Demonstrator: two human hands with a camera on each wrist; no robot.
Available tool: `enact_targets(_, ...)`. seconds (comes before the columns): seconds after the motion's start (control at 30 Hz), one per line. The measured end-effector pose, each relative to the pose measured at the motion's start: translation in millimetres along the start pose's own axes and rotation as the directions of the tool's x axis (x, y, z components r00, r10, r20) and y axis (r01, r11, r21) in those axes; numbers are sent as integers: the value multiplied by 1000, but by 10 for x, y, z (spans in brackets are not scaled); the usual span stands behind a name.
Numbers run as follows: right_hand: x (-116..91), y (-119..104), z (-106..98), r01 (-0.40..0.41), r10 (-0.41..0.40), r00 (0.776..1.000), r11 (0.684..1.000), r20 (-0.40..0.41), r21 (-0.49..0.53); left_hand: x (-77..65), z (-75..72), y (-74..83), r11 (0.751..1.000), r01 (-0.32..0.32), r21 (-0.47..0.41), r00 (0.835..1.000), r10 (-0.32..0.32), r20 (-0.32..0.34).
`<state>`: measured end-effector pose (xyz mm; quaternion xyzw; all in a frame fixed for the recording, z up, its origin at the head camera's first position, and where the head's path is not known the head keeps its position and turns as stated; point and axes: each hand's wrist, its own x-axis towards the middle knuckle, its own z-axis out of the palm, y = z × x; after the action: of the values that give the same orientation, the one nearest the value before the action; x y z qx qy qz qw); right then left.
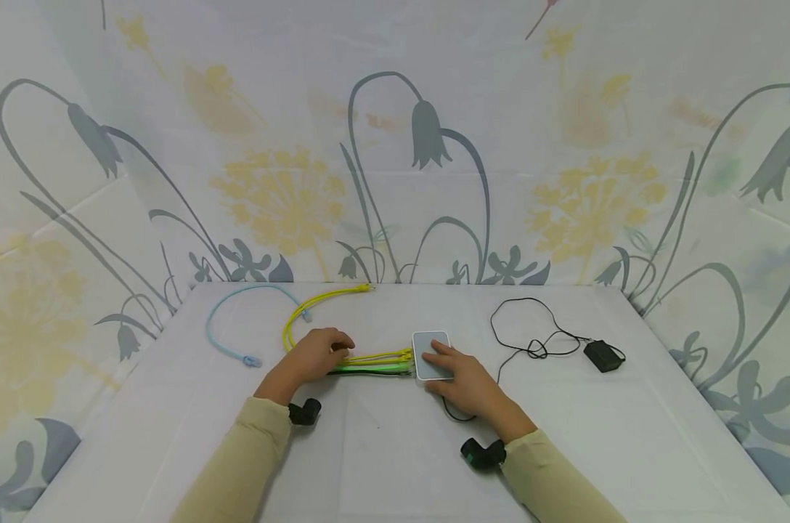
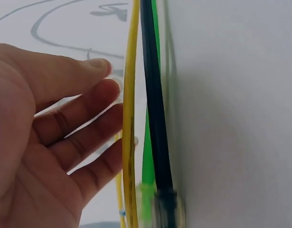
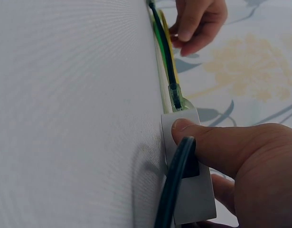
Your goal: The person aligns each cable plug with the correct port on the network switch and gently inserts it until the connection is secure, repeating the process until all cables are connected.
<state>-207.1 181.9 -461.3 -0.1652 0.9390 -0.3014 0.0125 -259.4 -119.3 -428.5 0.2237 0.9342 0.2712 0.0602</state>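
Note:
A small white box with a grey top, looking like a network switch (image 1: 422, 357), lies on the white table. My right hand (image 1: 468, 379) holds it, fingers over the top and thumb (image 3: 186, 128) pressed on the near side, beside a plugged-in black lead (image 3: 172, 194). Yellow cables (image 1: 372, 357), a green cable (image 1: 362, 369) and a black cable (image 2: 155, 95) run leftward from its left side. My left hand (image 1: 313, 356) is beside these cables, fingers loosely bent. In the left wrist view its thumb and fingers are apart, with fingertips close behind the yellow cable; contact is unclear.
A light blue cable (image 1: 208, 327) with plugs at its ends curves on the left. The yellow cables loop back to a plug end (image 1: 362, 288) near the table's far edge. A black power adapter (image 1: 602, 356) with a tangled cord (image 1: 536, 351) lies right.

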Motion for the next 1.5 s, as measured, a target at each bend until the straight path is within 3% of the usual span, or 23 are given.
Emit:
enact_targets(0.27, -1, -10, -15, 3, -3, 1000, 1000, 0, -2, -109, -75, -132, 999, -35, 7, 997, 35, -74)
enact_targets(0.53, -1, -11, -12, -11, 11, 1000, 1000, 2, 9, -211, -160, -251, 1000, 5, 10, 993, -4, -114)
enact_targets(0.73, -6, -16, -9, -10, 10, 1000, 1000, 1, 3, -289, -238, -355, 999, 18, 35, 991, -13, -135)
enact_targets(1.2, 3, 7, 2, -4, 4, 1000, 1000, 3, -5, -498, -420, -610, 992, -8, 130, 981, 33, -193)
enact_targets(1.5, -13, -1, -5, 2, -2, 1000, 1000, 7, -8, -627, -475, -752, 984, 84, 154, 986, -60, -157)
